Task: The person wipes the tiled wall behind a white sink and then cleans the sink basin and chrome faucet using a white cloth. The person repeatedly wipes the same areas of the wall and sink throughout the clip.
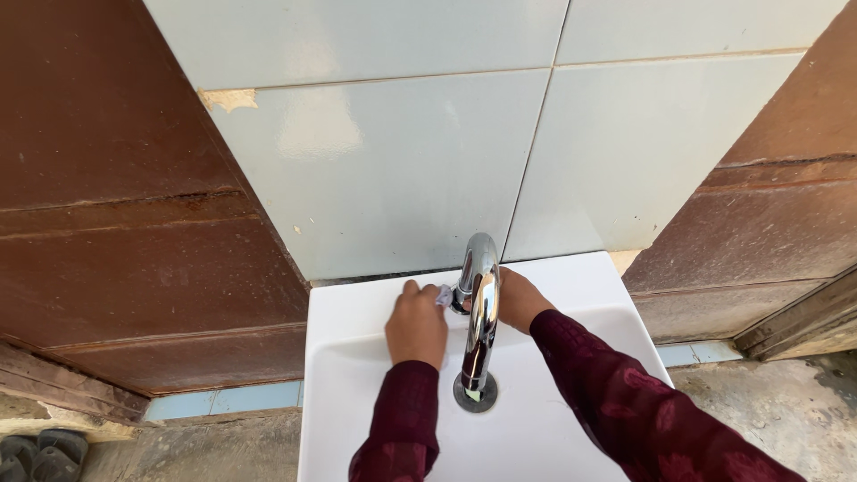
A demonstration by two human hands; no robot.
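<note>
A chrome curved tap (480, 303) rises over a white basin (357, 312), its spout ending above the drain (474, 394). My left hand (416, 327) is at the tap's left side, fingers pinched on a small whitish piece at the tap's base. My right hand (520, 299) rests against the right side of the tap's base, partly hidden behind the spout. Both arms wear dark maroon patterned sleeves.
Pale blue wall tiles (402, 170) back the basin, with a chipped corner (230, 98). Brown tiled walls stand at both sides. Dark sandals (40, 453) lie on the concrete floor at lower left.
</note>
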